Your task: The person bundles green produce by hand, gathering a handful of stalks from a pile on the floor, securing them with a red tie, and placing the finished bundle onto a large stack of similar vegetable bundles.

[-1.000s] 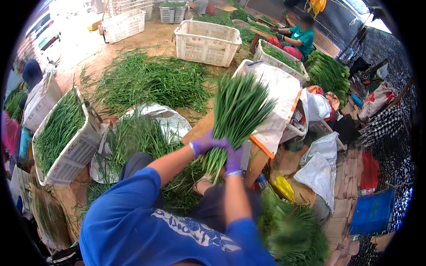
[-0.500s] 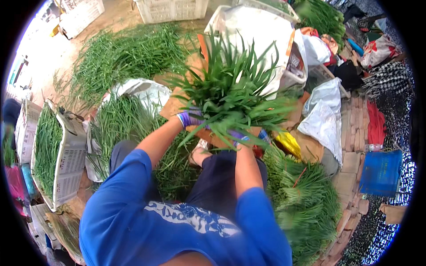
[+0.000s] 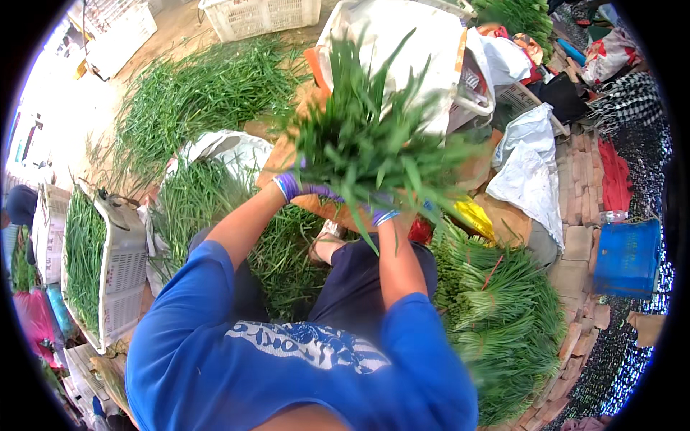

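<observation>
A large bunch of garlic chives, its long flat leaves fanned upward and blurred by motion, is held in front of my knees. My left hand, in a purple glove, grips the lower left of the bunch. Leaves cover most of my right hand, also gloved in purple, closed around the lower right side. Behind the bunch lies a white sheet over a crate. A brown cardboard piece shows beneath the chives. Tied bundles of chives are stacked at my right.
Loose chives cover the ground at the far left, with another heap nearer, beside a white sack. A white crate of chives stands tilted at left. A yellow bag, white plastic sheeting and a blue box lie at right.
The bunch has shifted a little and its leaves are gathered more upright, now smeared by motion. My left hand has moved slightly up and left. The whole view has turned slightly.
</observation>
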`<state>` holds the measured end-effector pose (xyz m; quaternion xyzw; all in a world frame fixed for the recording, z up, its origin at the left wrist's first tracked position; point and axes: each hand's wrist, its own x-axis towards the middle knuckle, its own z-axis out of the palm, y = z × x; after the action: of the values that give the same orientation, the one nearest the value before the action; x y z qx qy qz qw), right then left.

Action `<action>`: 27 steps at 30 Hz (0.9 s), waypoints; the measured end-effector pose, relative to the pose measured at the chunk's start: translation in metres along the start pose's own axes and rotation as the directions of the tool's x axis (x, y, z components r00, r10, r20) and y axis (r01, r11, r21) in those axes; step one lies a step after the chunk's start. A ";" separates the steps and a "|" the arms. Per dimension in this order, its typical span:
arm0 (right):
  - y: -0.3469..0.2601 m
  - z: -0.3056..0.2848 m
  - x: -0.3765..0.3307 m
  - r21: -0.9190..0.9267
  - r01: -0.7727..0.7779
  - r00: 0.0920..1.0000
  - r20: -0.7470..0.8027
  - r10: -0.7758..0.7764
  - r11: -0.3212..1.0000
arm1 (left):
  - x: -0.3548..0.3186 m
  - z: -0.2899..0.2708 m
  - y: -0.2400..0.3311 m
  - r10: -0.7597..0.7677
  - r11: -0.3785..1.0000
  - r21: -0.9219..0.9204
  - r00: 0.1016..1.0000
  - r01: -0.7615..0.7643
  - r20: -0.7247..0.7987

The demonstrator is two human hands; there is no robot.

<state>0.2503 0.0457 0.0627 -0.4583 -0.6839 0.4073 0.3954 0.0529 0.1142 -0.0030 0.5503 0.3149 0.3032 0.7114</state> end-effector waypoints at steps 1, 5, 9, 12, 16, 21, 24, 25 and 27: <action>0.003 -0.008 -0.003 0.012 -0.019 1.000 -0.018 0.019 1.000 | -0.001 0.020 0.026 0.079 0.984 0.161 0.997 -0.080 0.017; 0.003 -0.012 -0.001 0.585 -0.403 0.906 0.147 0.397 0.704 | -0.012 0.053 0.095 -0.012 0.956 0.294 1.000 0.009 0.007; 0.014 0.026 -0.007 0.700 -0.662 0.643 0.349 0.682 0.266 | -0.011 0.044 0.043 -0.562 0.813 0.049 0.805 0.580 -0.190; 0.067 0.049 -0.008 0.755 -0.585 0.670 0.245 0.701 0.296 | 0.002 0.031 -0.004 -0.517 0.818 0.077 0.787 0.570 -0.338; 0.059 0.046 -0.003 0.797 -0.595 0.606 0.355 0.712 0.108 | -0.002 0.041 0.017 -0.574 0.819 -0.138 0.783 0.557 -0.240; 0.018 0.031 -0.004 0.853 -0.513 0.607 0.279 0.744 0.099 | -0.013 0.039 0.012 -0.425 0.905 -0.179 0.838 0.386 -0.344; 0.021 0.023 -0.001 0.861 -0.508 0.550 0.308 0.776 0.018 | -0.020 0.060 0.038 -0.489 0.871 -0.215 0.817 0.442 -0.304; 0.030 0.027 0.001 0.868 -0.495 0.562 0.299 0.772 0.024 | -0.015 0.052 0.023 -0.445 0.839 0.119 0.796 0.531 -0.410; 0.042 0.038 0.002 0.639 -0.556 0.617 -0.110 0.779 0.531 | -0.013 0.051 0.007 -0.285 0.924 0.135 0.880 0.357 -0.380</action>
<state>0.2279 0.0504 0.0104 -0.6256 -0.2103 0.6074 0.4421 0.0840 0.0753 0.0154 0.4957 0.5534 0.2410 0.6245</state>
